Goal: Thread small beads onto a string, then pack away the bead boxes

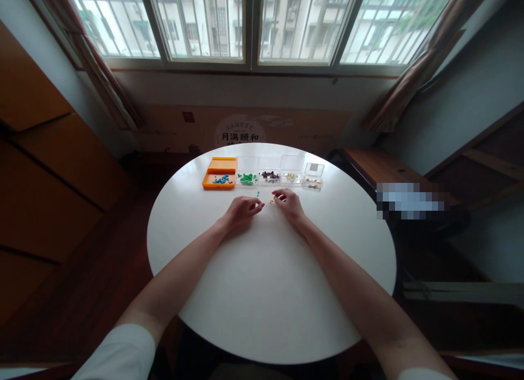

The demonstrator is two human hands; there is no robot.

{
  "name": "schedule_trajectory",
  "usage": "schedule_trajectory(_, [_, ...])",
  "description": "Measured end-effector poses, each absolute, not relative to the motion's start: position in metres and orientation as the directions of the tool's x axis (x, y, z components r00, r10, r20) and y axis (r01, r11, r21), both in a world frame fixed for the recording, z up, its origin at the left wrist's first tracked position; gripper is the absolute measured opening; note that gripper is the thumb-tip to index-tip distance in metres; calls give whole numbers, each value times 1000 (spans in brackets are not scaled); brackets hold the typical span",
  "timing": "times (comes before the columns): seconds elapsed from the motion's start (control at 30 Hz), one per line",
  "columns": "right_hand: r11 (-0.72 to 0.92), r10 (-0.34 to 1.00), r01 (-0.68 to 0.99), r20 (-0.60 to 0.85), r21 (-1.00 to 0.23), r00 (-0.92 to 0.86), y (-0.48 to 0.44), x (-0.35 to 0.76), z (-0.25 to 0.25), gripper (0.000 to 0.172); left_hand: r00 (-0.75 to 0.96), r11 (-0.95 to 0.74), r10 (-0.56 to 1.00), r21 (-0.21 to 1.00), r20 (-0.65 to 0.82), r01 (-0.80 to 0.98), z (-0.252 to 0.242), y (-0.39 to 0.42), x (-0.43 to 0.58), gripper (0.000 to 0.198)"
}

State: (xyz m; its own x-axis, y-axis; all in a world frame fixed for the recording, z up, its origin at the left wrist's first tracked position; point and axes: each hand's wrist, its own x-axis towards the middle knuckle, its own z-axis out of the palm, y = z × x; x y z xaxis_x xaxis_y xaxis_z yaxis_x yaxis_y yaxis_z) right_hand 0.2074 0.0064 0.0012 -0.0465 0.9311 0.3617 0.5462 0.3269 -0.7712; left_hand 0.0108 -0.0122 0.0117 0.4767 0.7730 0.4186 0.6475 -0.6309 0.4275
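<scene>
Reference landmark: the orange tray (pixel 218 186), at the left end of a row of containers on the far side of the round white table (pixel 270 292). It contains blue pieces (pixel 221 179). Four clear boxes (pixel 292 162) continue the row to the right of the tray, with no gap visible between neighbours. The box next to the tray holds green pieces (pixel 246 178).

Loose parts: two small pieces lie on the bare tabletop, nearer the person than the tray and to its right.
- The teal piece (pixel 258 193) is the closer of the two to the tray.
- The yellow piece (pixel 271 201) is slightly further right and nearer the person.

Both are too small to show a long axis.

Hand positions: both pieces lie in the gap between the hands, just beyond the fingertips.
- Left hand (pixel 242 209): nearer the tray. Fingers curled in, thumb and forefinger tips brought together and pointing right, towards the yellow piece. Whether anything is pinched between them cannot be determined.
- Right hand (pixel 290 202): further from the tray. Fingers bent, partly closed, tips low over the table just beside the yellow piece. Contact or hold cannot be determined.

The yellow piece is closer to the right hand. The teal piece is about midway between the hands, on the tray side of both.
</scene>
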Motion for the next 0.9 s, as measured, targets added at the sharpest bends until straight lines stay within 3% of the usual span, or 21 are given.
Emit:
schedule_trajectory(0.17, [374,898,619,437,-691,-54,1,210,-3,21,460,-622,778,426,428,656,10,-11,11,35])
schedule_trajectory(0.63, [315,921,717,382,-622,-74,-3,206,-1,15,441,-598,798,454,411,660,11,-12,14,35])
schedule_trajectory(0.77, [352,917,617,393,-704,-75,-5,209,2,14,425,-599,797,472,429,647,11,-13,14,35])
schedule_trajectory(0.9, [321,946,320,317,-891,-65,-9,204,5,22,398,-606,789,493,468,624,11,-13,14,35])
